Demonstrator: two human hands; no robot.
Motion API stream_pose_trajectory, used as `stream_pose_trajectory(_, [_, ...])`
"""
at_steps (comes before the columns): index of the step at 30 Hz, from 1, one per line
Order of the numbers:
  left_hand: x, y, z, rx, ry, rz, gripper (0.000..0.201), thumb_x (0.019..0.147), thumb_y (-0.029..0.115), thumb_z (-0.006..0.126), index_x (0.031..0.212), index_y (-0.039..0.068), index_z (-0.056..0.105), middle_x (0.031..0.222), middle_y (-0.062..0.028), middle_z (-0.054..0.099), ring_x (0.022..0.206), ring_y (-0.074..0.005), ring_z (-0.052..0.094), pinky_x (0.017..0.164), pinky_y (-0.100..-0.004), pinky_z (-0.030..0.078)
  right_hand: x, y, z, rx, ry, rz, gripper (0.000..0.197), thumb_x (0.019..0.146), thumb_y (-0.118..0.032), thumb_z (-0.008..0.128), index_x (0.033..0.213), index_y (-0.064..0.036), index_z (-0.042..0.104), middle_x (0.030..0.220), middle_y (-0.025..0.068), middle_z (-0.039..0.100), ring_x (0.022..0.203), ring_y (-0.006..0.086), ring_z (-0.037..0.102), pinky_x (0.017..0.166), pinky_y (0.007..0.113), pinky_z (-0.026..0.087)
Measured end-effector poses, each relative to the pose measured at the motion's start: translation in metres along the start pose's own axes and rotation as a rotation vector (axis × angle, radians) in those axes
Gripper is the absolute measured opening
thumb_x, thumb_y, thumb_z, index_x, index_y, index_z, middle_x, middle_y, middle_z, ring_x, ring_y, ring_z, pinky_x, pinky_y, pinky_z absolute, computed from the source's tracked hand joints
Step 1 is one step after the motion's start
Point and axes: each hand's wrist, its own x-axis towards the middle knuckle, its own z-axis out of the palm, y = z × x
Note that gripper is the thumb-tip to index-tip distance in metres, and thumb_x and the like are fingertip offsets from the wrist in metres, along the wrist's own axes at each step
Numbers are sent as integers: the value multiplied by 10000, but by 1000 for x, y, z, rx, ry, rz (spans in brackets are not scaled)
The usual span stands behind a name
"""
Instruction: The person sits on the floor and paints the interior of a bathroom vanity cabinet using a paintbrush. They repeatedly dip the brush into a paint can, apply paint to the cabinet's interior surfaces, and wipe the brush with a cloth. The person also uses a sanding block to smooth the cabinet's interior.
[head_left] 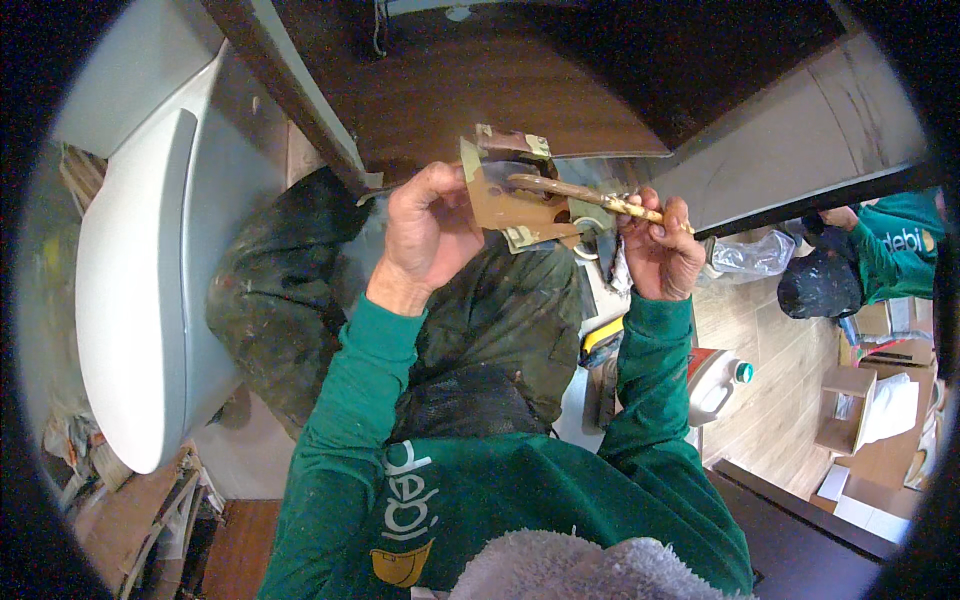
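Observation:
My left hand (430, 222) is closed on the left edge of a brown flat piece (505, 205) with a cutout and strips of tape at its corners. My right hand (662, 250) pinches a thin wooden stick (585, 192), its grip end smeared with yellowish paint. The stick's far end lies over the cutout of the brown piece; whether it touches is unclear. A pale ring-shaped item (587, 243), perhaps a tape roll, shows beside my right fingers. Both hands are raised above my dark-trousered knees (500, 320).
A white rounded fixture (135, 290) stands at the left. Dark brown wood panelling (480, 80) rises ahead. To the right are a jug with a green cap (712, 385), a clear plastic bag (755, 255), wooden boxes (845, 410) and a green-sleeved person (895, 240), possibly a reflection.

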Motion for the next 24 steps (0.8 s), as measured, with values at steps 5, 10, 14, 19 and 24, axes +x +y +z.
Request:
stream_pose_trajectory(5, [-5,10,-5,3,-55,16,341,866,224,607,1091,-20,684,1116,-119,710,1047,-248,658,987,-399,488,-10,-21,-15,-124,53,-58,97,748,-26,640,765,-97,576,1032,136,611,1089,356,567,1026,445,430])
stream_pose_trajectory(10, [-2,19,2,405,-109,73,544,832,243,633,1279,-67,621,1188,-142,697,1080,-229,651,997,-390,484,-26,-90,33,-647,39,-363,184,721,-130,649,860,-11,653,1004,223,617,1031,358,598,944,508,502])
stream_pose_trajectory(14, [3,17,8,486,-127,43,595,829,230,636,1335,-79,584,1213,-148,693,1097,-221,649,984,-382,489,-31,-111,99,-1081,-211,-457,254,750,-118,655,923,67,675,978,258,625,896,387,654,875,538,546])
stream_pose_trajectory(19, [3,16,11,507,-130,22,575,833,208,631,1326,-84,587,1197,-148,701,1069,-215,661,960,-370,502,-23,-103,145,-1290,-372,-453,248,735,-69,640,928,81,680,987,254,639,902,385,681,843,483,560])
stream_pose_trajectory(24, [3,13,14,540,-127,2,554,841,208,620,1322,-68,600,1202,-142,698,1037,-210,669,940,-360,511,-25,-96,161,-1411,-334,-444,235,681,-45,644,876,66,715,939,224,692,846,295,701,755,354,551])
